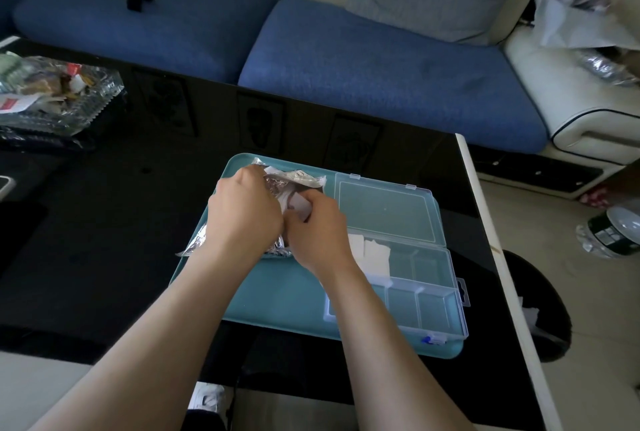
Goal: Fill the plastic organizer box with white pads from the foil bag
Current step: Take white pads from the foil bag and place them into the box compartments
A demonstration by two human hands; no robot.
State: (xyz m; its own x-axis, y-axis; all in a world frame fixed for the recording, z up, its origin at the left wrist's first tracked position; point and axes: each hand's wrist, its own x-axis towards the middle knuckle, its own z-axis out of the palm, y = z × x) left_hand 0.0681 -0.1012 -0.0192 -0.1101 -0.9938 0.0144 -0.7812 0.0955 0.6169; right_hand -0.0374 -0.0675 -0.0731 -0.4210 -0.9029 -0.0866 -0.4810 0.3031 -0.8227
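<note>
A crinkled foil bag (294, 179) lies on the left half of a teal tray (277, 299). My left hand (244, 212) grips the bag's upper edge and holds its mouth apart. My right hand (318, 230) pinches a white pad (299, 205) at the bag's opening. The clear plastic organizer box (433, 306) sits on the tray's right half with its lid (384, 211) folded back flat. Several white pads (372, 254) lie in a compartment close to my right wrist. The other compartments I can see hold nothing.
The tray rests on a glossy black table (104, 223) whose right edge (491, 257) is near the box. A glass dish (59, 98) of clutter stands far left. A blue sofa (363, 60) lies beyond the table, and a plastic bottle (609, 233) is on the floor to the right.
</note>
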